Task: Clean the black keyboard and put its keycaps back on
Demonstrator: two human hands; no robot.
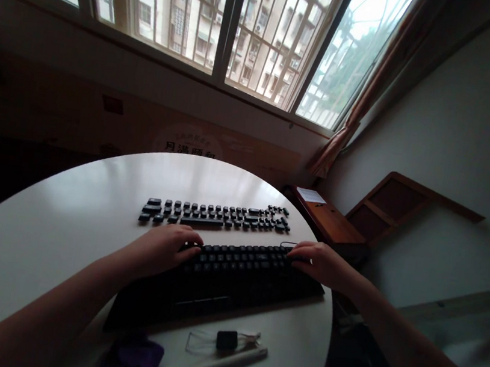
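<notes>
A black keyboard (228,302) lies slightly slanted on the white round table, with rows of dark keycaps fitted along its far part and a bare, glossy near part. My left hand (170,247) is at its far left corner, thumb and fingers closed on the edge. At the far right end, my right hand (318,261) grips the keyboard likewise, fingertips over the edge. A thin dark loop, perhaps a cable, shows beside the right fingertips. Beyond the keyboard, loose black keycaps (203,222) stand laid out in rows.
Nearer me on the table (63,212) lie a wire tool with a black block (226,340), a light-handled brush (224,363) and a purple cloth (136,359). A wooden desk (335,223) with a paper stands at the right, below the barred windows.
</notes>
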